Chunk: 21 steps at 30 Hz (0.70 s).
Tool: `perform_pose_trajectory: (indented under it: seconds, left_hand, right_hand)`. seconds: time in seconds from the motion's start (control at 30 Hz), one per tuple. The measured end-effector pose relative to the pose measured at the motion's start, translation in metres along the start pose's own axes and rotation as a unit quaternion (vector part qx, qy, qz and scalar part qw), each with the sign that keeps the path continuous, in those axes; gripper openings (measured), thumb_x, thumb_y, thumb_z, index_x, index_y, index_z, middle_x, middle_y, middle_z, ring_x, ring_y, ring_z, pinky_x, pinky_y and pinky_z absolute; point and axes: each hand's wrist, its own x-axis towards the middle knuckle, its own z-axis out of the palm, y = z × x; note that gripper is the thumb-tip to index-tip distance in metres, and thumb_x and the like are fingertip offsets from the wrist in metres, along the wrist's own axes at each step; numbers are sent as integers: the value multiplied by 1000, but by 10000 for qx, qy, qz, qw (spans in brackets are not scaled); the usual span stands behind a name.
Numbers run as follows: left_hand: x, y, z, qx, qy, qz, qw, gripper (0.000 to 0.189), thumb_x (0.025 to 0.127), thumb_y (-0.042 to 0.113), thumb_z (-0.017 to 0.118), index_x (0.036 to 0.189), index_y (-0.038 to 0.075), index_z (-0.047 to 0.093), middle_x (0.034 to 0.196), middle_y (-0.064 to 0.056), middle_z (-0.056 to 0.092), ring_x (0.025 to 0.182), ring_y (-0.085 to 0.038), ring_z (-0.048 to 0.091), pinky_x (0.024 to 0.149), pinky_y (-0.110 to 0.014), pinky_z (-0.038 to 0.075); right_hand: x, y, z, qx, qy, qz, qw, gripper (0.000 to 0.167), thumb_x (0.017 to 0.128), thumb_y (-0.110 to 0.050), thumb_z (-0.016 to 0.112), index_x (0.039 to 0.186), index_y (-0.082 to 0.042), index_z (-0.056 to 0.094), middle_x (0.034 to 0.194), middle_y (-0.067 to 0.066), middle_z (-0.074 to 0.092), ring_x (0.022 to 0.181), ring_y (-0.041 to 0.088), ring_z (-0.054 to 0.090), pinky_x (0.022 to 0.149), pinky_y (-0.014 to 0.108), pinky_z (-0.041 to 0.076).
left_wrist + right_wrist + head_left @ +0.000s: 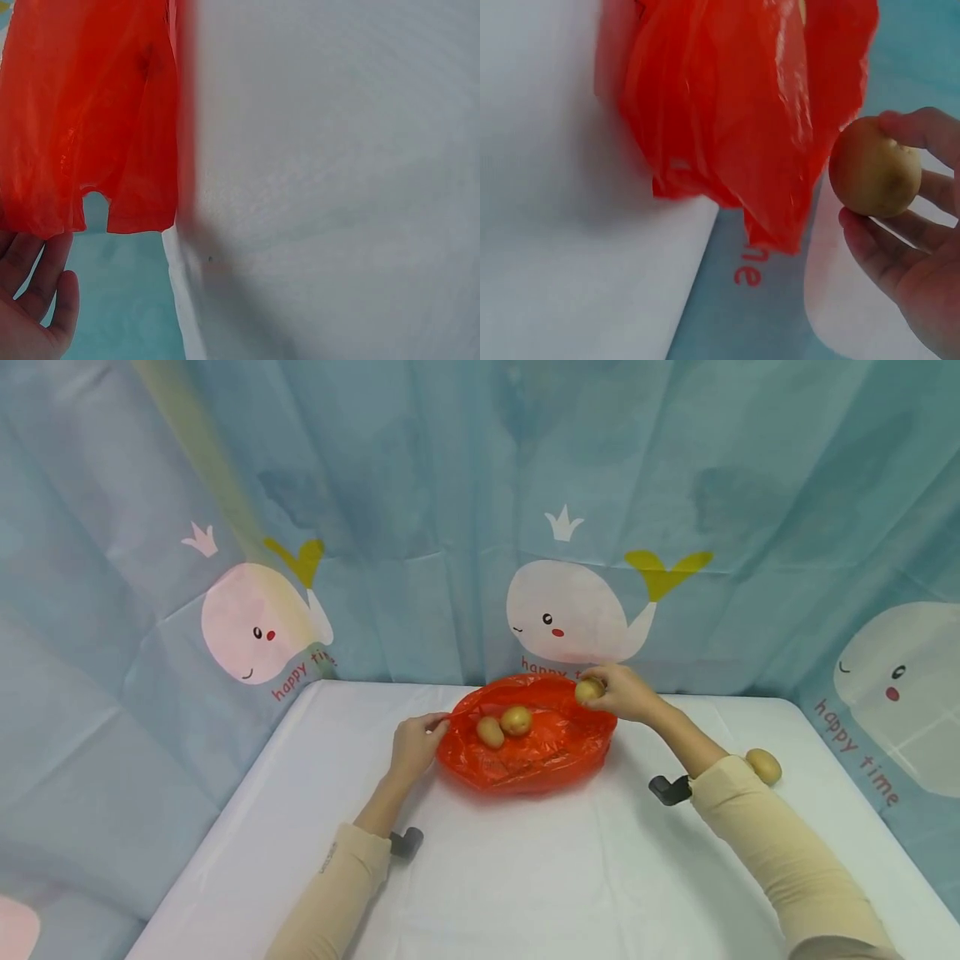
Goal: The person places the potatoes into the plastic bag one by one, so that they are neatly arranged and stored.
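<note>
A red plastic bag point(540, 768) lies spread wide on the table, its mouth facing up. Two potatoes rest inside it, one paler and rounder potato point(516, 721) beside a browner potato point(491, 732). At the bag's left edge, my left hand point(416, 745) pinches the rim; the left wrist view shows its fingertips point(56, 251) at the bag's lower edge. My right hand point(628, 693) holds another potato point(875, 166) between thumb and fingers, over the bag's right rim in the head view.
One more potato point(763, 766) sits on the white table point(525, 877) at the right, beside my right sleeve. Behind the table hangs a blue curtain point(450, 527) printed with whales. Dark wrist mounts point(669, 790) stick out from both sleeves.
</note>
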Motion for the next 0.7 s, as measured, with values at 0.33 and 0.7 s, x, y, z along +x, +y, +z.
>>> perform_pose_trajectory:
  seconds: [0.33, 0.7]
  left_hand:
    - [1, 2, 0, -5, -8, 15, 10000, 29, 96, 22, 61, 118, 5, 70, 114, -13, 72, 110, -29, 67, 95, -42, 55]
    - [-1, 3, 0, 46, 60, 118, 9999, 27, 96, 20, 61, 116, 4, 71, 112, -14, 73, 107, -30, 67, 94, -43, 55]
  right_hand:
    - [14, -7, 25, 71, -219, 148, 9996, 44, 82, -13, 73, 124, -1, 63, 122, 18, 61, 105, 31, 55, 92, 47, 54]
    - [27, -7, 51, 250, -522, 36, 9983, 47, 84, -11, 71, 127, 3, 60, 124, 19, 62, 108, 31, 55, 98, 47, 51]
